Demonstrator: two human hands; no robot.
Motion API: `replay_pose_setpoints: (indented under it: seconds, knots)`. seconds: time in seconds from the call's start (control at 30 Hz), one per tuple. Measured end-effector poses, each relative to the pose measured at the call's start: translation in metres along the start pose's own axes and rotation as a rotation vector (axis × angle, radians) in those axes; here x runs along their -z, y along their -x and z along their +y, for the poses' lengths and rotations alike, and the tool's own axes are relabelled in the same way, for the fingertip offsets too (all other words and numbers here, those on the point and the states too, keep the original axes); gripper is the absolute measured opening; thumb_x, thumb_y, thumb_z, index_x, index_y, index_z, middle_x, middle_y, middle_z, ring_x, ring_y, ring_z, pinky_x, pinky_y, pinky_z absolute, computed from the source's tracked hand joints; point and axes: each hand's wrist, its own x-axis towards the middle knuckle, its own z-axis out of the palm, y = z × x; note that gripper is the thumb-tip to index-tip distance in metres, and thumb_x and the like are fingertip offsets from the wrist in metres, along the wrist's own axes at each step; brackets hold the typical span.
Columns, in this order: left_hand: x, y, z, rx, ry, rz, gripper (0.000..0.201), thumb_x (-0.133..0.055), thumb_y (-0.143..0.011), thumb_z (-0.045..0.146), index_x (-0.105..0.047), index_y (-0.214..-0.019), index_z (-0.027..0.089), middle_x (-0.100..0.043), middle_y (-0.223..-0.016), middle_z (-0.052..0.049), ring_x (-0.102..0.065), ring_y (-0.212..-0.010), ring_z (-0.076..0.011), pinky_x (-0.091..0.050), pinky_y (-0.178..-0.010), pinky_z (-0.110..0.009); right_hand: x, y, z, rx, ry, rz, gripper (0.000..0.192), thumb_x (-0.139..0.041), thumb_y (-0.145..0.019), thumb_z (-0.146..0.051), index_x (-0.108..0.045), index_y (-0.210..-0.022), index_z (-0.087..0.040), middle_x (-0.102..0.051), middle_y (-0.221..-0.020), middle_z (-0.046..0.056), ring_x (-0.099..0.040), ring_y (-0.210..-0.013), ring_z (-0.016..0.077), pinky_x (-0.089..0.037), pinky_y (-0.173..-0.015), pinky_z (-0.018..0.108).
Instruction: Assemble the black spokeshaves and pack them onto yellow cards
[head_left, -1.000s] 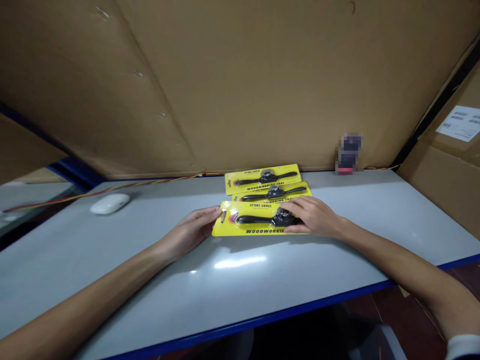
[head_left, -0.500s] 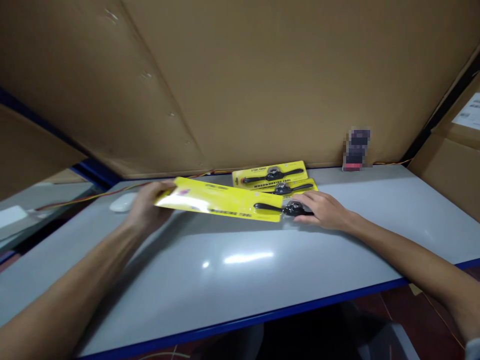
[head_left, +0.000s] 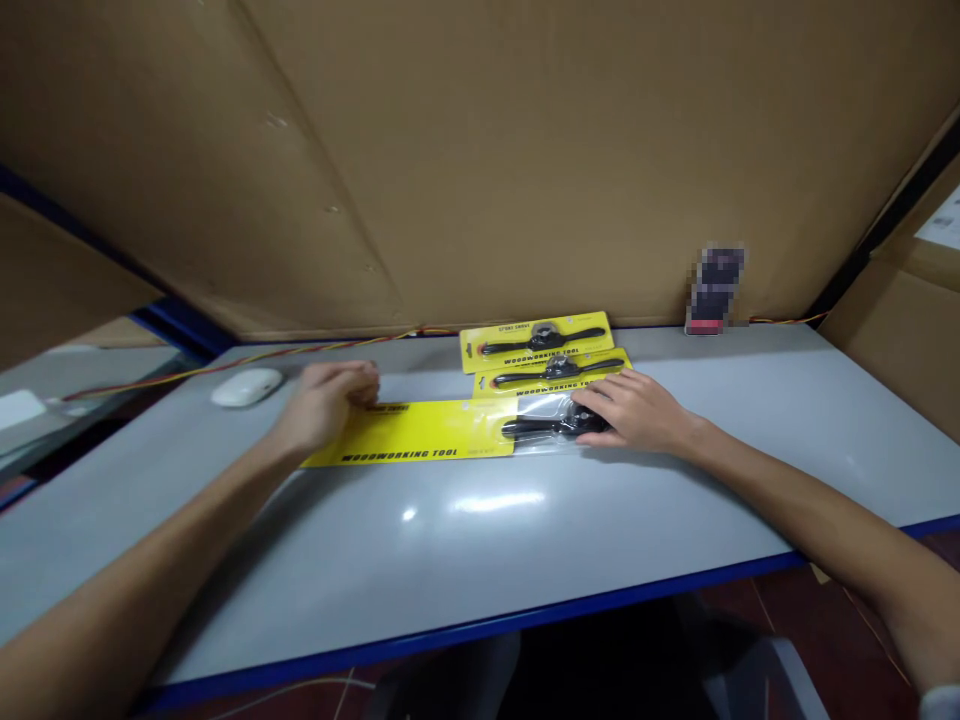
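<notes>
A yellow backing card (head_left: 420, 432) printed "WOODWORKING TOOL" lies low over the table, half slid out of its clear plastic blister. My left hand (head_left: 322, 405) is closed at the card's left end and covers that part of it. On the right, my right hand (head_left: 637, 410) grips the black spokeshave (head_left: 536, 427) through the clear blister, its fingers over the tool's middle. The left handle of the spokeshave overlaps the card's right end. Just behind are two packed spokeshaves on yellow cards, a nearer package (head_left: 491, 388) and a farther package (head_left: 517, 357).
A white computer mouse (head_left: 247, 387) rests at the left, near red and yellow wires (head_left: 330, 347). Against the cardboard wall (head_left: 480, 160) leans a blurred-out upright object (head_left: 714, 290). The grey table (head_left: 450, 560) has a blue front edge.
My left hand has lowered the card's left end from a raised tilt to nearly flat and shifted it left, farther from the blister. My right hand stays on the spokeshave.
</notes>
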Motion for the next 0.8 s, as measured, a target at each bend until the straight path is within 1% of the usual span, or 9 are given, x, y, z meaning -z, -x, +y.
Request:
replay_pose_setpoints:
  seconds: [0.07, 0.13, 0.33, 0.4, 0.47, 0.53, 0.6, 0.67, 0.8]
  knots:
    - [-0.011, 0.007, 0.006, 0.028, 0.063, -0.076, 0.035, -0.045, -0.083, 0.045, -0.026, -0.059, 0.026, -0.027, -0.056, 0.002, -0.03, -0.053, -0.0136, -0.033, -0.052, -0.03, 0.004, 0.0, -0.002, 0.014, 0.036, 0.013, 0.055, -0.048, -0.108, -0.063, -0.069, -0.129, -0.017, -0.08, -0.112, 0.013, -0.07, -0.093, 0.0272, -0.046, -0.084, 0.039]
    - [-0.017, 0.012, 0.009, 0.049, 0.106, -0.115, 0.036, -0.046, -0.084, 0.044, -0.028, -0.059, 0.026, -0.026, -0.057, 0.003, -0.028, -0.054, -0.0126, -0.03, -0.052, -0.029, 0.008, 0.002, -0.002, 0.03, 0.051, 0.023, 0.053, -0.048, -0.108, -0.061, -0.07, -0.126, -0.017, -0.08, -0.111, 0.013, -0.069, -0.093, 0.027, -0.044, -0.083, 0.038]
    - [-0.02, 0.018, 0.013, 0.043, 0.113, -0.163, 0.041, -0.042, -0.089, 0.048, -0.027, -0.06, 0.024, -0.023, -0.059, 0.003, -0.025, -0.056, -0.0114, -0.028, -0.055, -0.028, 0.013, 0.003, 0.003, 0.048, 0.002, -0.004, 0.05, -0.047, -0.109, -0.058, -0.07, -0.125, -0.017, -0.08, -0.109, 0.012, -0.069, -0.093, 0.027, -0.042, -0.083, 0.037]
    - [-0.021, 0.019, 0.013, 0.027, 0.074, -0.182, 0.042, -0.043, -0.09, 0.049, -0.03, -0.061, 0.023, -0.025, -0.058, 0.003, -0.025, -0.057, -0.0114, -0.026, -0.055, -0.027, 0.013, 0.004, 0.005, 0.045, -0.003, -0.01, 0.05, -0.048, -0.109, -0.058, -0.07, -0.127, -0.017, -0.08, -0.109, 0.012, -0.069, -0.094, 0.0274, -0.042, -0.085, 0.038]
    - [-0.022, 0.02, 0.015, 0.007, 0.024, -0.223, 0.042, -0.049, -0.088, 0.051, -0.036, -0.06, 0.022, -0.03, -0.057, 0.004, -0.028, -0.056, -0.0115, -0.025, -0.055, -0.028, 0.013, 0.004, 0.006, 0.046, -0.008, -0.017, 0.049, -0.05, -0.108, -0.058, -0.07, -0.127, -0.016, -0.08, -0.111, 0.013, -0.07, -0.095, 0.0279, -0.043, -0.086, 0.038]
    - [-0.023, 0.019, 0.018, -0.057, -0.075, -0.278, 0.042, -0.052, -0.086, 0.053, -0.041, -0.06, 0.021, -0.037, -0.056, 0.003, -0.032, -0.056, -0.0119, -0.026, -0.055, -0.028, 0.013, 0.005, 0.007, 0.044, -0.019, -0.028, 0.049, -0.052, -0.108, -0.057, -0.07, -0.126, -0.016, -0.08, -0.112, 0.014, -0.071, -0.096, 0.0282, -0.045, -0.086, 0.038]
    - [-0.023, 0.018, 0.02, -0.147, -0.205, -0.307, 0.042, -0.048, -0.087, 0.054, -0.045, -0.061, 0.021, -0.042, -0.056, 0.003, -0.036, -0.056, -0.0126, -0.029, -0.057, -0.028, 0.012, 0.006, 0.008, 0.035, -0.038, -0.038, 0.047, -0.052, -0.108, -0.057, -0.07, -0.125, -0.016, -0.08, -0.113, 0.014, -0.071, -0.096, 0.0281, -0.046, -0.086, 0.038]
    - [-0.022, 0.015, 0.021, -0.202, -0.315, -0.294, 0.042, -0.043, -0.089, 0.053, -0.047, -0.063, 0.021, -0.044, -0.056, 0.002, -0.038, -0.056, -0.0132, -0.031, -0.059, -0.028, 0.01, 0.008, 0.011, 0.025, -0.061, -0.051, 0.046, -0.052, -0.108, -0.056, -0.07, -0.124, -0.017, -0.08, -0.112, 0.013, -0.072, -0.096, 0.0282, -0.048, -0.085, 0.038]
    - [-0.015, 0.009, 0.009, -0.181, -0.403, -0.249, 0.041, -0.04, -0.09, 0.053, -0.05, -0.065, 0.021, -0.048, -0.055, 0.002, -0.04, -0.055, -0.0139, -0.032, -0.059, -0.029, 0.009, 0.013, 0.017, 0.02, -0.084, -0.053, 0.044, -0.054, -0.108, -0.053, -0.07, -0.123, -0.015, -0.08, -0.112, 0.015, -0.074, -0.095, 0.0298, -0.05, -0.083, 0.04]
